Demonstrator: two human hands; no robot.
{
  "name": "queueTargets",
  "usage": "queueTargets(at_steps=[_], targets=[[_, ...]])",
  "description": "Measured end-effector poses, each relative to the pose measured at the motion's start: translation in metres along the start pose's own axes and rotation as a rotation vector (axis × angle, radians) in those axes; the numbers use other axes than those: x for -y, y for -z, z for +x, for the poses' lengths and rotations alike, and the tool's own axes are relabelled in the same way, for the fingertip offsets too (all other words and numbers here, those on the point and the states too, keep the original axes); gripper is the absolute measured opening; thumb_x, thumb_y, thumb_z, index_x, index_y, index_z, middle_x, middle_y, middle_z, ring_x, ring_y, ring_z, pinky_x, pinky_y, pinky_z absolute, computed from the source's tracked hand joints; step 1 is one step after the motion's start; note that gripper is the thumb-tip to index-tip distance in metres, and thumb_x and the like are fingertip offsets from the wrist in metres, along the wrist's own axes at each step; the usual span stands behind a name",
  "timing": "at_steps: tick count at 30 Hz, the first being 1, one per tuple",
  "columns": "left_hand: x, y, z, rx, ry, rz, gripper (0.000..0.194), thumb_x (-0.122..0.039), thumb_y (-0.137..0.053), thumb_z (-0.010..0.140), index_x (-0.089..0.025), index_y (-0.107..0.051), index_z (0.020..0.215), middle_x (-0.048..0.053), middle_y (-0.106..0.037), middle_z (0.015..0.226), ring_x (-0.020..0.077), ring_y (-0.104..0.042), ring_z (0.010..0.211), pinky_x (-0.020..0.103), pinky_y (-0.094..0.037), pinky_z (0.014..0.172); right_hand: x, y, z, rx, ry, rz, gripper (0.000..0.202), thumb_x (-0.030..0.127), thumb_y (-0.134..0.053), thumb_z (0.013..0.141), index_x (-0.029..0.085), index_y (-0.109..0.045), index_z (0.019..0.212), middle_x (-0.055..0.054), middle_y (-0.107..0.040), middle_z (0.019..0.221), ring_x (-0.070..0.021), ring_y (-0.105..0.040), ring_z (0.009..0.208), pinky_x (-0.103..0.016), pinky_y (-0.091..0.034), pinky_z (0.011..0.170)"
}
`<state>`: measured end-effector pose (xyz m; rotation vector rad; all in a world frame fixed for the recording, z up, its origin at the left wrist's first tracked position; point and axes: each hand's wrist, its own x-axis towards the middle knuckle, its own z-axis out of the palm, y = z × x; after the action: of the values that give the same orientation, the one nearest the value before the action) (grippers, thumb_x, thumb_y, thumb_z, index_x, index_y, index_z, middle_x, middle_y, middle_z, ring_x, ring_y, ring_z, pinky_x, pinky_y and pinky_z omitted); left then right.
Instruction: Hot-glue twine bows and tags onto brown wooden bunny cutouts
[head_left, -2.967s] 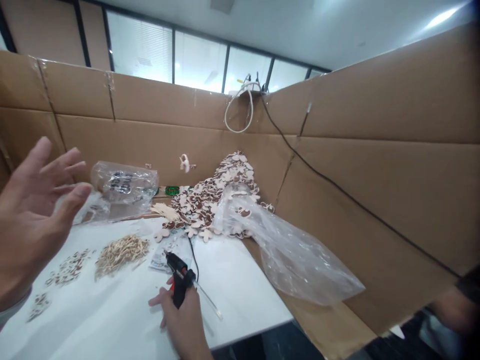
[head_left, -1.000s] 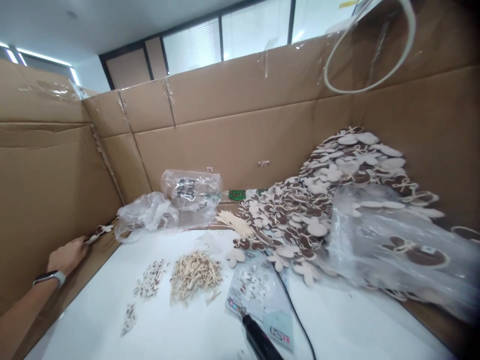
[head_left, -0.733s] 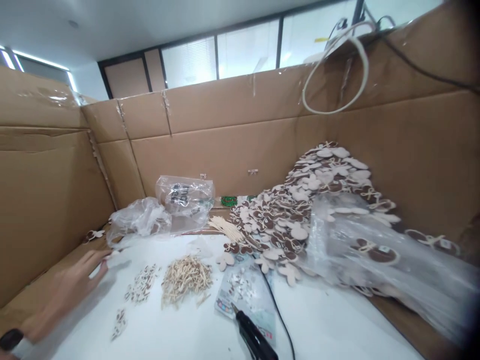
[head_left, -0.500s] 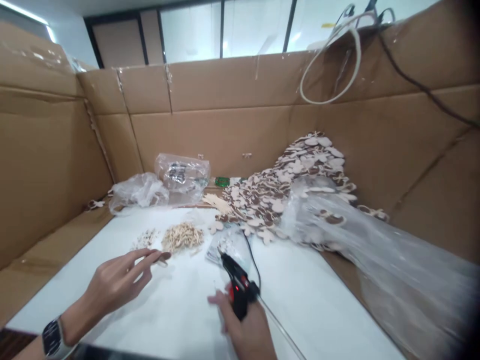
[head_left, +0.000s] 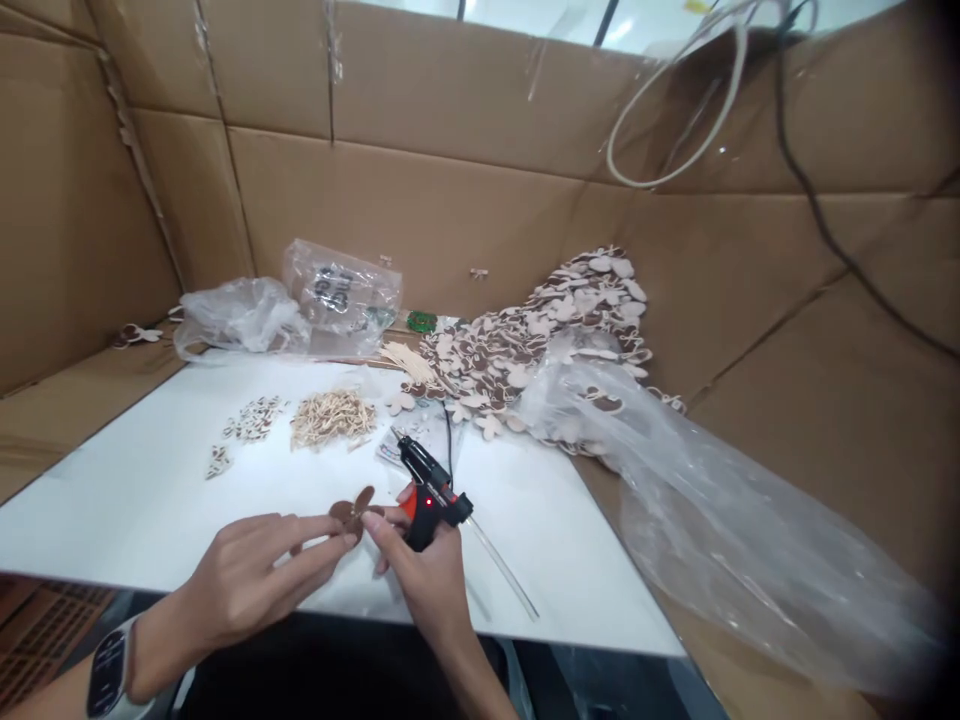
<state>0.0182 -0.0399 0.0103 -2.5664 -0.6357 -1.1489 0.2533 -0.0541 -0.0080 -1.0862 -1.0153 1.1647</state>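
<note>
Between my hands is a brown flower-shaped piece (head_left: 355, 512) with rounded petals. My left hand (head_left: 262, 570), below a wrist with a watch, pinches its left side. My right hand (head_left: 429, 570) is wrapped round a black glue gun (head_left: 429, 485) with an orange trigger and a lit red light; its thumb touches the flower's right edge. A clear glue stick (head_left: 506, 570) sticks out of the gun's back. Past the hands lie a pile of thin pale pieces (head_left: 332, 417) and small brown-and-white bits (head_left: 255, 419) on the white table (head_left: 555, 560).
A large heap of brown and white flower shapes (head_left: 517, 345) stands at the back right, partly under a clear plastic sheet (head_left: 697, 490). Crumpled plastic bags (head_left: 244, 315) lie at the back left. Cardboard walls (head_left: 450, 190) enclose the table; a cable (head_left: 814, 200) hangs at the right.
The view has tilted down. My hands have come together, and the brown piece in my left hand now shows as a flower shape, touched by my right thumb. The glue gun remains in my right hand.
</note>
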Motion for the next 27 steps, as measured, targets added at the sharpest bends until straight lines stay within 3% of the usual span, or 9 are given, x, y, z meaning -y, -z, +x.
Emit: queueTargets(at_steps=[4, 6, 8, 13, 19, 24, 27], targets=[[-0.008, -0.009, 0.003, -0.054, 0.391, -0.385, 0.023, -0.02, -0.073, 0.113, -0.03, -0.075, 0.134, 0.005, -0.088, 0.107, 0.013, -0.077, 0.063, 0.023, -0.063, 0.055, 0.006, 0.0, 0.006, 0.036, -0.018, -0.024, 0.059, 0.071, -0.097, 0.084, 0.026, -0.062, 0.102, 0.0, -0.076, 0.077, -0.0182, -0.065, 0.055, -0.033, -0.064, 0.057], [-0.011, -0.011, 0.003, -0.097, 0.594, -0.466, 0.015, -0.027, -0.074, 0.114, -0.031, -0.077, 0.128, 0.002, -0.082, 0.094, 0.0111, -0.064, 0.051, 0.024, -0.056, 0.047, 0.008, 0.0, 0.006, 0.07, -0.017, -0.061, 0.056, 0.072, -0.094, 0.087, 0.026, -0.062, 0.096, 0.002, -0.07, 0.07, -0.0185, -0.065, 0.055, -0.034, -0.064, 0.058], [-0.012, -0.012, 0.0, -0.12, 0.728, -0.458, 0.013, -0.037, -0.076, 0.113, -0.032, -0.081, 0.124, 0.001, -0.076, 0.085, 0.0134, -0.063, 0.053, 0.026, -0.056, 0.049, 0.008, -0.001, 0.004, 0.093, -0.027, -0.078, 0.056, 0.071, -0.094, 0.087, 0.026, -0.062, 0.097, 0.004, -0.067, 0.067, -0.0187, -0.065, 0.054, -0.034, -0.063, 0.058], [-0.013, -0.012, -0.008, -0.06, 0.81, -0.522, 0.026, -0.051, -0.077, 0.111, -0.032, -0.089, 0.124, 0.008, -0.081, 0.105, 0.0166, -0.068, 0.068, 0.027, -0.055, 0.055, 0.008, -0.003, 0.001, 0.128, -0.061, -0.092, 0.058, 0.064, -0.097, 0.085, 0.026, -0.061, 0.112, 0.006, -0.072, 0.072, -0.0189, -0.069, 0.057, -0.033, -0.063, 0.06], [-0.015, -0.014, -0.015, 0.101, 1.039, -0.788, 0.056, -0.067, -0.08, 0.106, -0.03, -0.079, 0.148, 0.006, -0.077, 0.107, 0.0096, -0.055, 0.052, 0.023, -0.047, 0.046, 0.008, -0.005, 0.002, 0.166, -0.058, -0.122, 0.055, 0.061, -0.095, 0.088, 0.024, -0.062, 0.113, 0.002, -0.081, 0.076, -0.0179, -0.07, 0.055, -0.03, -0.061, 0.058], [-0.014, -0.013, -0.012, 0.28, 1.083, -0.859, 0.064, -0.069, -0.077, 0.106, -0.031, -0.073, 0.156, -0.003, -0.065, 0.078, 0.0134, -0.057, 0.05, 0.025, -0.047, 0.049, 0.001, -0.005, 0.002, 0.15, -0.047, -0.164, 0.053, 0.063, -0.093, 0.093, 0.023, -0.066, 0.115, -0.005, -0.088, 0.084, -0.0224, -0.078, 0.063, -0.031, -0.063, 0.058], [-0.013, -0.01, -0.009, 0.282, 1.099, -0.865, 0.063, -0.07, -0.078, 0.105, -0.03, -0.074, 0.154, -0.002, -0.067, 0.08, 0.0128, -0.057, 0.05, 0.025, -0.045, 0.049, -0.002, -0.004, 0.001, 0.13, -0.042, -0.181, 0.054, 0.061, -0.097, 0.09, 0.023, -0.067, 0.116, -0.007, -0.09, 0.087, -0.0271, -0.083, 0.07, -0.033, -0.065, 0.058]])
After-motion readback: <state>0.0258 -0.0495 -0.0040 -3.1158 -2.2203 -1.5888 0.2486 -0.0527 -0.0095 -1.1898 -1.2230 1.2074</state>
